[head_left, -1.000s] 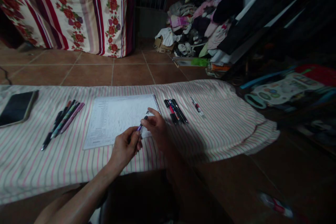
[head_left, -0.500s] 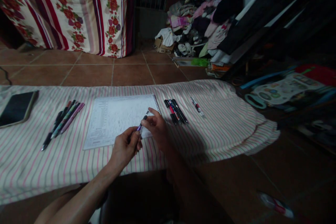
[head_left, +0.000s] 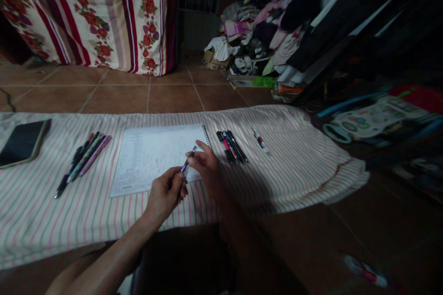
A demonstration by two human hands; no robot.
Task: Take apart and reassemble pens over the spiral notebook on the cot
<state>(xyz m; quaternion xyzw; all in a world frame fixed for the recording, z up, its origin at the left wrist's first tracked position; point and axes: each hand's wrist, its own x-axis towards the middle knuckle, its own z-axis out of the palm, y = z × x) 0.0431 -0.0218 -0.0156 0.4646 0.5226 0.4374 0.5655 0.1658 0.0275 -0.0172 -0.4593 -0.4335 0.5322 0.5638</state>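
Note:
Both hands meet over the lower right corner of a spiral notebook [head_left: 155, 156] that lies open on a pink-striped cloth [head_left: 277, 166]. My left hand [head_left: 165, 196] grips the lower body of a purple pen [head_left: 184, 165]. My right hand [head_left: 206, 166] pinches the pen's dark upper end between thumb and fingers. The pen slants up to the right, just above the page.
Several pens [head_left: 83, 159] lie in a bundle left of the notebook, another group of pens [head_left: 231, 146] to its right, and a red-white pen [head_left: 260, 140] farther right. A dark phone [head_left: 22, 142] sits at the cloth's left end. Floral curtain, clothes pile and clutter stand behind.
The right hand's fingers have shifted slightly up along the pen's top end. The left hand and everything on the cloth stay where they were.

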